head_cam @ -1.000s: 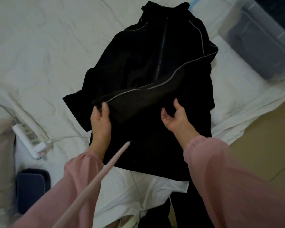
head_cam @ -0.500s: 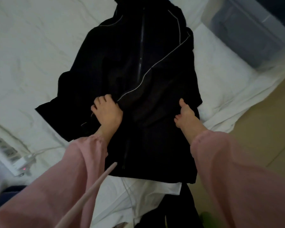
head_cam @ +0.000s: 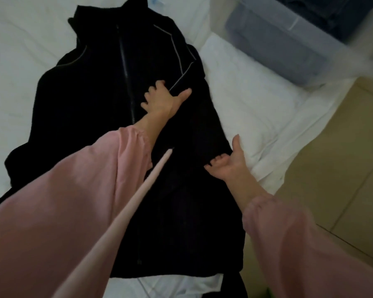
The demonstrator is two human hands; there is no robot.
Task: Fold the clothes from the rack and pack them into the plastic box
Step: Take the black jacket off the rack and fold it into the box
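Black zip-front jacket [head_cam: 91, 108] with thin grey piping lies flat, front up, on the white-sheeted bed [head_cam: 19, 50], and both hands are on it. The left hand [head_cam: 162, 100] presses palm-down on the jacket's chest, just right of the zip, with its fingers spread wide and straight and its thumb stretched toward the bed's right edge; the grey piping line ends between thumb and forefinger. The right hand [head_cam: 230, 164] sits lower, at the jacket's right side seam, palm turned up and thumb pointing away from the person. Its loosely bent fingers [head_cam: 215, 161] touch the edge of the black cloth and their tips stay in view, so it holds nothing firmly.

Loose pink sleeves cover both forearms, the left sleeve [head_cam: 63, 211] crossing over the jacket's lower half and the right sleeve [head_cam: 299, 244] coming in over the bed's near right corner. A pale pink cord [head_cam: 138, 201] hangs from the person between the arms, above the jacket.

The jacket's collar points to the far edge of the bed and its hem lies at the near edge, where white cloth [head_cam: 170, 284] shows beneath it. Raised white bedding [head_cam: 252, 89] lies just beside the jacket on the right. Beyond it, at the bed's far right corner, stands the translucent plastic box [head_cam: 278, 46], blurred, with dark folded clothes [head_cam: 342, 14] inside. Tan tiled floor [head_cam: 342, 158] runs along the bed's right edge.
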